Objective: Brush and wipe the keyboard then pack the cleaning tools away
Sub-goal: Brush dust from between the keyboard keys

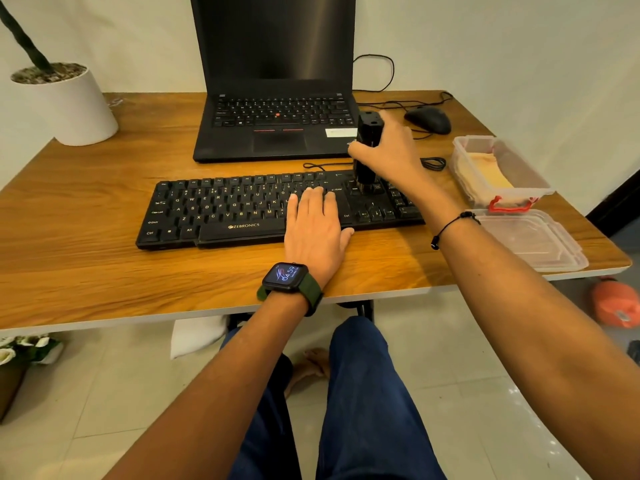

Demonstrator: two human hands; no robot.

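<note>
Gripping black brush [367,147] upright on keyboard [242,209] right end: right hand [391,150] | left hand [313,226] flat on keys

"ZEBRONICS" printed on the keyboard [277,211] near edge; key legends readable; smartwatch [286,277] face shows "04:59".

Plain off-white wall [485,36] behind wooden desk [86,220] with white edge band. Glossy pale floor tiles [485,410] below, reflecting light at right. White plant pot [74,109] at desk's far left corner. Dark doorway [620,202] at right edge.
</note>
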